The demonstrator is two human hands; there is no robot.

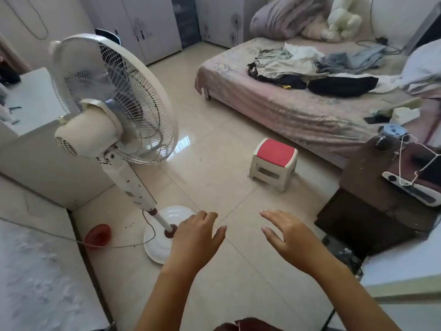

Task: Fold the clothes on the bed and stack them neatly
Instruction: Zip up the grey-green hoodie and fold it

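Note:
A loose pile of clothes lies on the pink bed (pixel 274 103) at the upper right: a pale grey-green garment (pixel 284 64), a black garment (pixel 341 86), a blue-grey garment (pixel 350 60) and a white one (pixel 298 50). None is folded. My left hand (pixel 195 235) and my right hand (pixel 286 235) hover over the tiled floor, well short of the bed. Both are empty with fingers spread.
A white standing fan (pixel 112 111) rises at the left, its base (pixel 164 232) by my left hand. A red-topped stool (pixel 274 161) stands on the floor before the bed. A dark nightstand (pixel 372 187) with gadgets sits at the right. Bedding (pixel 286 17) is heaped at the bed's head.

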